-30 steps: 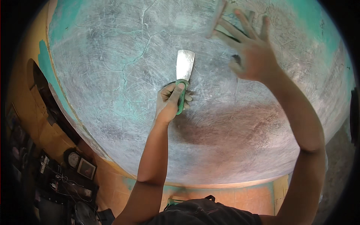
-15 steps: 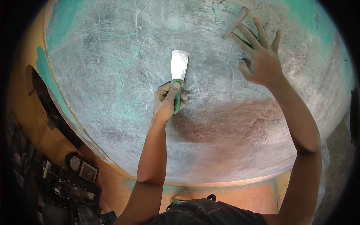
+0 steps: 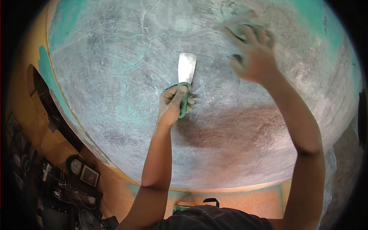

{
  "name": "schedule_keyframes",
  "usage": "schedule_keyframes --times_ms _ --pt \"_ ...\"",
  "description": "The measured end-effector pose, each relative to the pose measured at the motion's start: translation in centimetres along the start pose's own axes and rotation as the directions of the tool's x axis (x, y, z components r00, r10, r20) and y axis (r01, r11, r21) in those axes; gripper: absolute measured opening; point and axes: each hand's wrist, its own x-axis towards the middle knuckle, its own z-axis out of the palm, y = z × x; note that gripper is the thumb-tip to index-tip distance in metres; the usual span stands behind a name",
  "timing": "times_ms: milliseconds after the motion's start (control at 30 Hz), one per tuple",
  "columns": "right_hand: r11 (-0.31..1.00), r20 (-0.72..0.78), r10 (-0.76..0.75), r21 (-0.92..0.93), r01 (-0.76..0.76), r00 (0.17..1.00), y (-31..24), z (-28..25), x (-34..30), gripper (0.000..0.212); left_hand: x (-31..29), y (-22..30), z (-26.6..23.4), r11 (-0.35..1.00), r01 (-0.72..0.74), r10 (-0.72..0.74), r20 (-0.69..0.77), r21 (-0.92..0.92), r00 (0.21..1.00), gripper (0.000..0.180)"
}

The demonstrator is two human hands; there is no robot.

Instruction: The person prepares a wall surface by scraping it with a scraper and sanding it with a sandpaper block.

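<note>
Change is all on the right side: right hand (image 3: 255, 55) has shifted a bit left vs half a second ago, and the brownish bar (image 3: 238, 19) at its fingertips has swung from steep to nearly level. Both smeared by motion now, sharp in the last frame. Right fingers were spread wide, now look bent and bunched closer, part open. Index tip is at or just beside the bar; can't tell if it's gripped or only pressed on (blur hides the contact)

Bar sits at the upper part of the wall (image 3: 103, 122), right of centre, over scuffed grey-green. Reads to me as mid-stroke, direction changing, so the rubbing is live rather than paused

Left side basically unchanged: left hand (image 3: 171, 103) closed round the green handle of the scraper (image 3: 187, 71), thumb along its front, blade pointing up and away from the body. Can't tell if the blade touches the wall. My read: scraper is parked, right hand does the work

Coverage: turquoise patch (image 3: 312, 19) upper right is intact in places, middle is worn grey, so I'd call it partway, not finished
</note>
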Motion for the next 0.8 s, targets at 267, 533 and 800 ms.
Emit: schedule_keyframes --times_ms 267,533,800 --pt "0.999 0.185 -0.034 0.016 0.032 0.982 0.1 -1.5 -0.1 0.064 -0.4 -0.1 -0.6 1.000 -0.011 0.010 -0.042 -0.010 0.999 0.035" --pt "0.999 0.138 0.018 0.044 -0.025 0.990 -1.2 -0.6 1.3 0.062 -0.1 -0.9 -0.7 1.000 -0.024 0.024 -0.053 0.002 0.998 0.036" --pt "0.951 0.242 0.306 -0.026 -0.309 0.921 3.0 -4.6 -5.2 0.049 -0.3 0.1 0.1 0.998 -0.051 0.053 -0.070 0.033 0.996 0.034"
